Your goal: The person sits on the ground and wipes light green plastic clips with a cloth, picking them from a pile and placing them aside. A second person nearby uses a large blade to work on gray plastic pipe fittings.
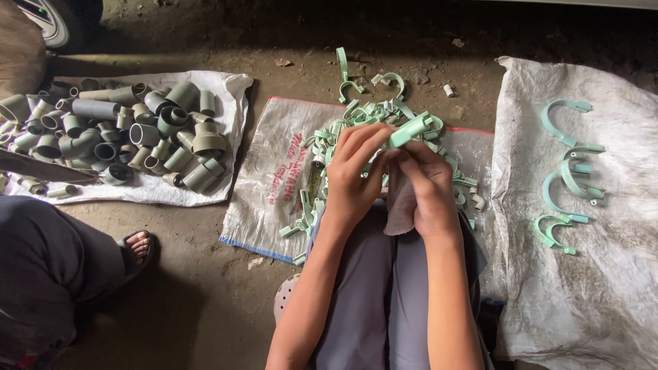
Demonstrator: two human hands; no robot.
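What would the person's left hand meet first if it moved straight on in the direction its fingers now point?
Probably the pale green clip held at its fingertips; beyond that, the pile of green clips on the sack. Depth is unclear.

Bare dirt floor (205, 274) all around, brown and gritty, small stones and scraps scattered near the top. Light falls from above onto the middle; the top edge and lower left corner sink into shadow. A white sack (226, 89) spread flat at left, heaped with grey pipe fittings (123, 133). Another white sack (267, 185) in the centre, red print on it, blue hem along its near edge. A third sack (603, 288), wrinkled and dusty, covers the right side. Top left, part of a tyre (48, 24) pokes in. Lower left, another person's dark trouser leg (48, 267) and a sandalled foot (137, 247) on the dirt
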